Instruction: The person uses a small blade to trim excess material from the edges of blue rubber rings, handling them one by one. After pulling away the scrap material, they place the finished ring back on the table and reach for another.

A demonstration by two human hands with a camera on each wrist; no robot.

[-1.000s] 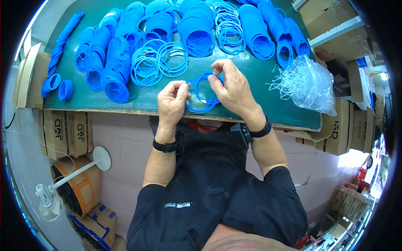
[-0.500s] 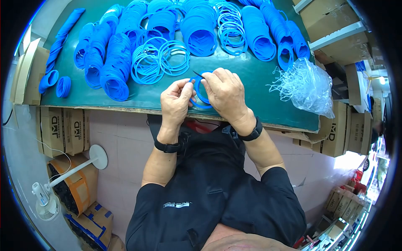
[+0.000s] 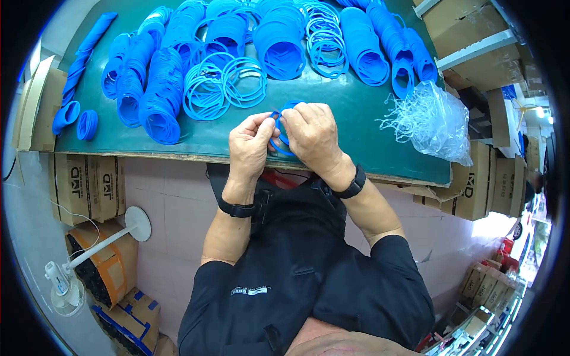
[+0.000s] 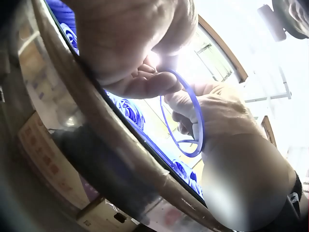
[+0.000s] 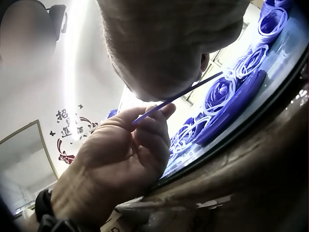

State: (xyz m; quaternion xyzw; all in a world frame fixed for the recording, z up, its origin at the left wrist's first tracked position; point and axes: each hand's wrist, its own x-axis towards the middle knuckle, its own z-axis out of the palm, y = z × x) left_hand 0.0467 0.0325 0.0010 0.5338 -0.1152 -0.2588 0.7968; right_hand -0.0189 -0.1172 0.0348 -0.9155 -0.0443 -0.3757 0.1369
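Note:
Over the table's near edge, the left hand (image 3: 249,146) pinches a thin blue ring (image 3: 279,142) between thumb and fingertips. The right hand (image 3: 314,133) grips the ring's other side with curled fingers, its fingertips close to the left thumb. In the left wrist view the blue ring (image 4: 199,121) hangs as a loop between both hands. The right wrist view shows a thin blue strip (image 5: 169,100) running from the left hand's fingertips past the right hand (image 5: 169,48). The right fingertips are mostly hidden there.
Long stacks of blue rings (image 3: 160,101) line the far side of the green table (image 3: 356,136). Loose rings (image 3: 206,95) lie just beyond the hands. A clear plastic bag (image 3: 436,127) with stringy scraps sits at the right, a small blue coil (image 3: 87,125) at the left.
The right hand has come down and inward to the left hand, its fingers now curled on the ring. A dark strip end seen between the hands half a second ago no longer sticks out.

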